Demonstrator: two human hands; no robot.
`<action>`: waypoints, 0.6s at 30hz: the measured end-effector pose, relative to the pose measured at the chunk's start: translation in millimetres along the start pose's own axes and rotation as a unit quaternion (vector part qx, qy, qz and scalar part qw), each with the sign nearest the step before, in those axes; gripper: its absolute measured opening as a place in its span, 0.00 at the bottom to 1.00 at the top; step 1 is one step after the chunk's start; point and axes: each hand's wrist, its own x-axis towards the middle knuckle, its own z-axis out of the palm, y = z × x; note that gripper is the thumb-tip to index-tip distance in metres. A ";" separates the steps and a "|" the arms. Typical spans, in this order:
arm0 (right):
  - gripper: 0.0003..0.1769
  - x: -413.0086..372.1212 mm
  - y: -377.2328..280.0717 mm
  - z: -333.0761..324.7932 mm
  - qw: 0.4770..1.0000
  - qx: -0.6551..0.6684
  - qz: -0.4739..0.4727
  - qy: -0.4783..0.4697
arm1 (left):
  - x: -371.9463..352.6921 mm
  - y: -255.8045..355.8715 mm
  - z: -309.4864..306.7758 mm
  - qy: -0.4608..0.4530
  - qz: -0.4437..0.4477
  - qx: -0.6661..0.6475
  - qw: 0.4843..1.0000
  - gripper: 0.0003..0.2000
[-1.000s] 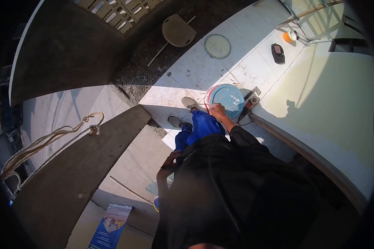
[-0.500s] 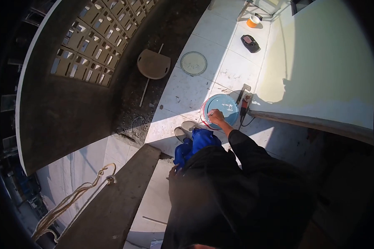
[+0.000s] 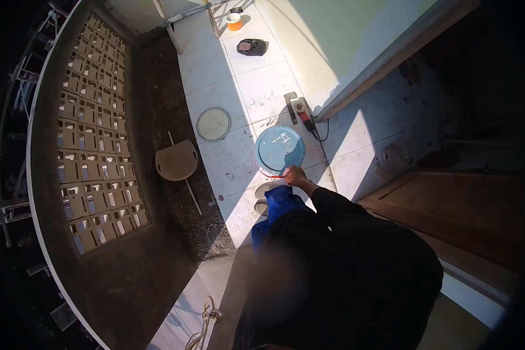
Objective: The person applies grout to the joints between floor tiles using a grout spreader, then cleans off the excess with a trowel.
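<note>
Bucket [image 3: 279, 149]: round, open, filled with a pale blue liquid, probably paint, with white flecks on its top. It stands flat on the tiled floor [image 3: 210, 67] in full sun, just ahead of your shoes and near the foot of the pale wall [image 3: 344, 35]. Your right hand [image 3: 295, 174] is at the near rim, curled closed on what reads as the red handle [image 3: 276, 175]; the exact hold is too small to confirm. Your left hand does not show, as your dark top fills the lower frame, so I cannot tell its state. Just beyond the bucket lies a power tool [image 3: 302, 109], its cord looping off toward the wall; whether it touches the bucket I cannot tell. To the left, apart from the bucket, lies a round lid [image 3: 213, 124], and past that a beige half-round board [image 3: 177, 160] at the edge of a rough dark strip. At the far end sit a black object [image 3: 252, 46] and an orange roll [image 3: 234, 21]. A perforated block wall [image 3: 93, 134] curves along the left. Judgement: you are taking hold, and the bucket is not yet off the floor. With the lid off, the next move calls for a level, slow lift kept clear of the cord.
</note>
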 end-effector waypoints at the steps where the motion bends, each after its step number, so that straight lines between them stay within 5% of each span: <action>1: 0.12 -7.8 7.0 -6.1 1.000 0.018 0.004 0.023 | 10.3 2.1 -7.3 -0.006 0.017 0.033 0.999 0.25; 5: 0.12 -57.2 20.8 -36.6 0.993 0.049 0.068 0.082 | 50.5 11.9 -39.3 -0.008 0.189 0.265 0.946 0.25; 7: 0.11 -80.2 40.0 -43.8 0.987 0.048 0.067 0.139 | 67.9 33.7 -52.2 -0.030 0.116 0.174 0.977 0.25; 8: 0.11 -97.8 53.0 -40.7 0.974 0.117 0.121 0.150 | 67.2 41.4 -56.7 -0.032 -0.069 -0.091 0.993 0.24; 14: 0.12 -202.2 157.1 -44.7 0.920 0.192 0.291 0.179 | 134.4 124.2 -44.8 -0.047 -0.030 0.045 0.997 0.18; 18: 0.15 -235.6 260.4 4.9 0.890 0.072 0.356 0.275 | 145.5 158.9 17.7 -0.158 -0.057 0.012 0.986 0.14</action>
